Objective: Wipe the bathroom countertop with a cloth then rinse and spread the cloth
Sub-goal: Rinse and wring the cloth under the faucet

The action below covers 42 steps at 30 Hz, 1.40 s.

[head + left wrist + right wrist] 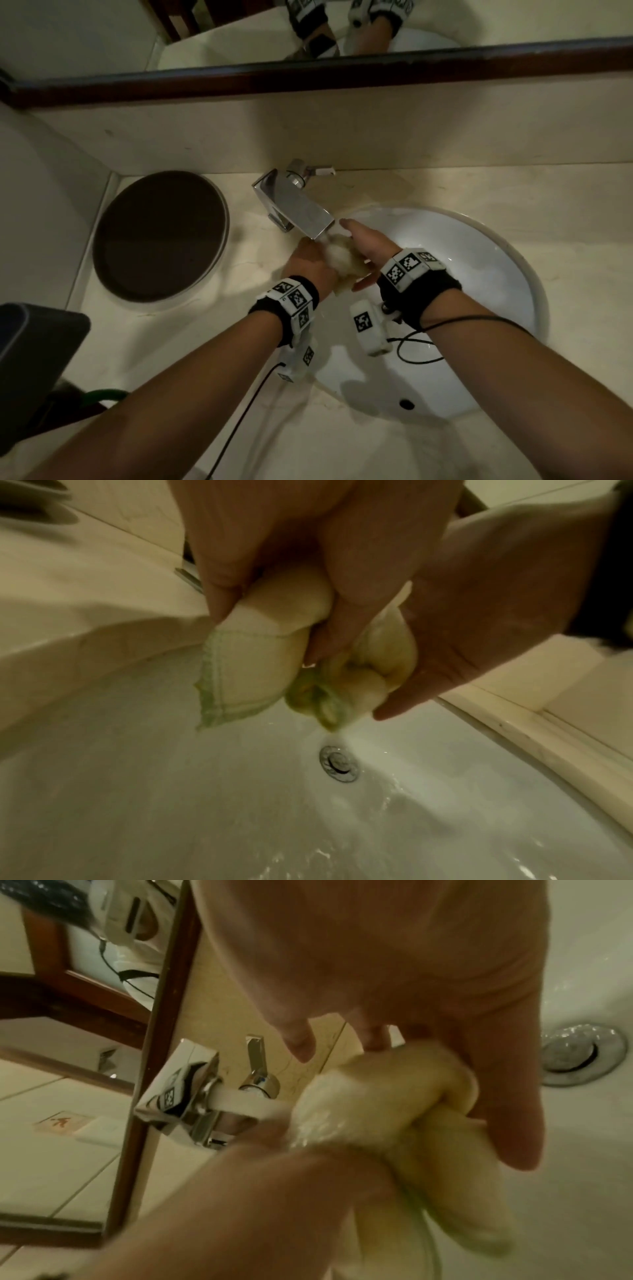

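Note:
A bunched, wet, pale yellow cloth (340, 260) with a green stitched edge (219, 680) is held under water running from the chrome faucet (294, 202). My left hand (308, 255) grips it from the left, fingers curled round the bundle. From the right, my right hand (359, 250) holds the other side, thumb under the cloth and index finger stretched towards the spout. Water drips off the cloth (383, 1088) into the white sink (479, 274), near the drain (339, 762).
The beige countertop (513, 192) surrounds the sink. A round dark lid (159, 236) sits at the left, with a dark box (34, 359) and green hose (102, 394) near the front left. A wood-framed mirror (308, 75) runs along the back. The faucet lever (308, 169) points right.

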{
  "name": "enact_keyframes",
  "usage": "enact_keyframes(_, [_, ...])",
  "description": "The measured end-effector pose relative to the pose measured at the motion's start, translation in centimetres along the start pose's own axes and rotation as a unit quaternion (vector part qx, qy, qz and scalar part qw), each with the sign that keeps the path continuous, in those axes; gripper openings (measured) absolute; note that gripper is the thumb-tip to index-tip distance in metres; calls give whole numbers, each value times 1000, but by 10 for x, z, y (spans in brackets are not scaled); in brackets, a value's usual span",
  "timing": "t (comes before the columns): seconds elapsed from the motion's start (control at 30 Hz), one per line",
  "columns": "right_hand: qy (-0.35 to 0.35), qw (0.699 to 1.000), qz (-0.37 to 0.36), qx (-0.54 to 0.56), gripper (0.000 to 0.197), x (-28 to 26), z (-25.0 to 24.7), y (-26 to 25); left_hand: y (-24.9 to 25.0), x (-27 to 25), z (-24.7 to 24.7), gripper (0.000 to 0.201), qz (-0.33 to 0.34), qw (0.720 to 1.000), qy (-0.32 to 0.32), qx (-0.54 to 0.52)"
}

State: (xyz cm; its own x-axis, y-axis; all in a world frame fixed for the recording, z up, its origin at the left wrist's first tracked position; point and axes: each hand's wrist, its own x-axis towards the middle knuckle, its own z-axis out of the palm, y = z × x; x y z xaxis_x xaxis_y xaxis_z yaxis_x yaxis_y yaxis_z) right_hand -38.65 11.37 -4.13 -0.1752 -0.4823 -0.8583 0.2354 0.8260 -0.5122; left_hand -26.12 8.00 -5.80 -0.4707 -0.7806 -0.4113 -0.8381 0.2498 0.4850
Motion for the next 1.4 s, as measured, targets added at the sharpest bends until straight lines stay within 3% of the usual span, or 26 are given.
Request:
enact_keyframes(0.1, [47,998,-38,-2,32,7,13,0,3,-3,3,43,10,999,-29,-15])
enact_keyframes(0.17, [74,994,-80,18,22,12,13,-1,4,-3,-2,49,-27,988,-22,-148])
enact_keyframes(0.23, [88,989,-109,38,17,12,10,-4,1,-4,-9,51,-60,959,-45,-273])
enact_keyframes(0.33, [90,984,-139,69,10,10,6,-9,-4,-11,-19,60,-117,906,-165,-371])
enact_keyframes(0.43, [55,983,-161,73,27,7,5,-7,-10,-8,-23,53,-107,872,-236,-416])
enact_keyframes(0.5, [20,982,-162,95,33,3,2,-1,-7,-3,-20,46,-87,891,-217,-389])
enact_keyframes(0.63, [7,981,-147,127,38,2,-4,3,-4,14,-7,38,-50,960,-129,-243])
enact_keyframes(0.73, [26,983,-125,133,18,1,-5,3,-2,20,-5,29,-28,985,-82,-148])
enact_keyframes(0.8, [14,991,-67,116,28,4,-8,5,0,19,-7,27,42,998,-38,-11])
enact_keyframes(0.9, [-31,992,13,122,59,6,-8,10,-5,14,-2,37,115,986,6,123])
enact_keyframes(0.97, [-30,989,18,141,51,6,-2,8,-10,11,3,44,102,984,-17,144])
enact_keyframes(1.03, [15,992,7,128,37,7,8,1,-6,6,5,49,109,981,-49,153])
enact_keyframes(1.1, [75,994,-25,81,40,14,17,-3,2,1,4,53,141,976,-23,166])
enact_keyframes(1.17, [109,986,-95,-84,43,15,22,-5,10,1,3,49,164,965,15,206])
enact_keyframes(1.27, [153,927,-171,-298,39,10,24,-8,12,10,-3,30,115,970,-6,214])
enact_keyframes(1.33, [174,897,-205,-351,36,6,24,-8,9,15,-6,28,115,963,-57,239])
enact_keyframes(1.4, [198,908,-208,-306,30,2,24,-9,6,20,-9,26,123,958,-81,247])
